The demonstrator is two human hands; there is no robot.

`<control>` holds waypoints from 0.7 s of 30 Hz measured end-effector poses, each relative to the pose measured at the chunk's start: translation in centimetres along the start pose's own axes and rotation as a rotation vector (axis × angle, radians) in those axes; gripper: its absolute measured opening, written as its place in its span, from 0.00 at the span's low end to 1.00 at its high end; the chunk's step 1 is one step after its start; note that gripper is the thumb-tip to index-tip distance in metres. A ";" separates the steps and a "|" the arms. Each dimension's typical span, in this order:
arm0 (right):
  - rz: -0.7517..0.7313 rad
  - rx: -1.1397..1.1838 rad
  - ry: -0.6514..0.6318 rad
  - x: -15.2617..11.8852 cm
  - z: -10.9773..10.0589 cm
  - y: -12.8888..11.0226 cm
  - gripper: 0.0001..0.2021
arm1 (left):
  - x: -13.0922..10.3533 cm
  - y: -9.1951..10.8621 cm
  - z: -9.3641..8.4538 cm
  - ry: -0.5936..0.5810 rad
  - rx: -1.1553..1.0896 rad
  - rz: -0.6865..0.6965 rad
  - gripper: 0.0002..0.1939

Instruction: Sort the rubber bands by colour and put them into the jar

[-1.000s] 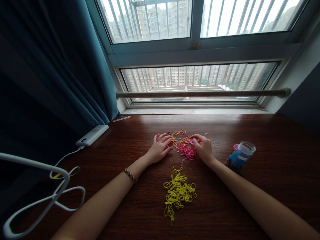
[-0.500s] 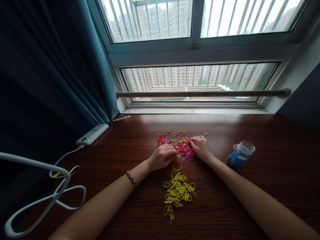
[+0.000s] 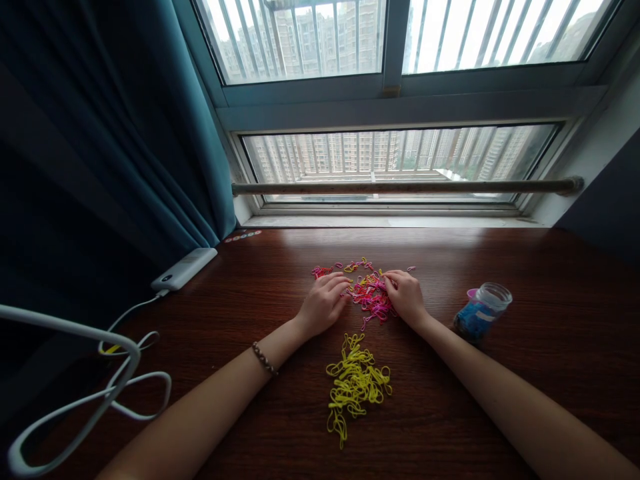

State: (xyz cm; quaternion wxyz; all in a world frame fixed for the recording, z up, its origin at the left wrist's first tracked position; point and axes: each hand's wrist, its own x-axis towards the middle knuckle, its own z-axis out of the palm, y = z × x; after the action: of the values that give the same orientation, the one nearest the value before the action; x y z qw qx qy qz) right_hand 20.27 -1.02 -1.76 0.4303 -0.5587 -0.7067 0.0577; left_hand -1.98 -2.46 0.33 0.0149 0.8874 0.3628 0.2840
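A loose heap of pink and red rubber bands (image 3: 373, 298), mixed with a few yellow ones, lies on the dark brown table. My left hand (image 3: 324, 301) rests over the left side of this heap, fingers spread a little, with nothing visible in it. At the heap's right edge, my right hand (image 3: 404, 295) has thumb and fingertips pinched on a small yellow band (image 3: 381, 272). Nearer to me is a separate pile of yellow bands (image 3: 357, 380). The bands under my left fingers are partly hidden.
On the right, a clear jar (image 3: 483, 312) with blue contents leans at a tilt on the table (image 3: 550, 333). A white power strip (image 3: 185, 269), a looping white cable (image 3: 135, 360) and a blue curtain (image 3: 200, 167) are on the left. A window stands behind.
My left hand has moved up and forward onto the heap, its fingers more spread, and the yellow band near its fingertips no longer shows. My right hand has shifted slightly to the right.
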 end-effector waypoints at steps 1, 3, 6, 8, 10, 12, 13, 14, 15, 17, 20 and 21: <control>-0.010 0.025 0.015 0.0 0.0 -0.1 0.11 | 0.0 -0.4 0.2 -0.020 0.026 -0.053 0.15; -0.033 0.057 0.026 -0.1 -0.1 -0.3 0.10 | 0.1 -0.9 0.7 -0.099 0.049 -0.117 0.18; -0.061 0.062 0.020 -0.2 -0.1 -0.6 0.10 | 0.1 -1.2 1.0 -0.208 0.045 -0.134 0.21; -0.071 0.062 0.016 -0.2 -0.2 -0.7 0.10 | 0.0 -1.2 0.9 -0.236 0.044 -0.132 0.22; -0.075 0.068 0.013 -0.2 -0.2 -0.6 0.10 | 0.0 -1.2 0.8 -0.240 0.041 -0.131 0.21; -0.075 0.076 0.018 -0.2 -0.2 -0.6 0.10 | 0.0 -1.2 0.8 -0.238 0.036 -0.125 0.21; -0.075 0.085 0.023 -0.2 -0.2 -0.7 0.10 | 0.0 -1.2 0.7 -0.236 0.032 -0.122 0.21; -0.074 0.099 0.033 -0.2 -0.3 -0.8 0.10 | -0.1 -1.2 0.7 -0.234 0.029 -0.119 0.20; -0.070 0.119 0.045 -0.2 -0.4 -1.0 0.10 | -0.1 -1.2 0.7 -0.230 0.026 -0.116 0.20; -0.052 0.180 0.067 -0.2 -0.8 -1.8 0.09 | -0.1 -1.3 0.7 -0.220 0.020 -0.116 0.20; -0.025 0.338 0.004 -0.4 -1.9 -3.9 0.09 | -0.1 -1.4 0.7 -0.189 0.007 -0.126 0.19; -0.031 0.407 -0.072 -0.5 -2.3 -4.6 0.10 | -0.1 -1.4 0.7 -0.172 0.001 -0.129 0.19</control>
State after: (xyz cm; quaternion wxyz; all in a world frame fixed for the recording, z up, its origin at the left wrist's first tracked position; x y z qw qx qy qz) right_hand 18.38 -4.09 1.97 0.5095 -0.4470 -0.7038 0.2128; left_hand -2.56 -1.32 -0.62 0.0638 0.8834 0.4165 0.2050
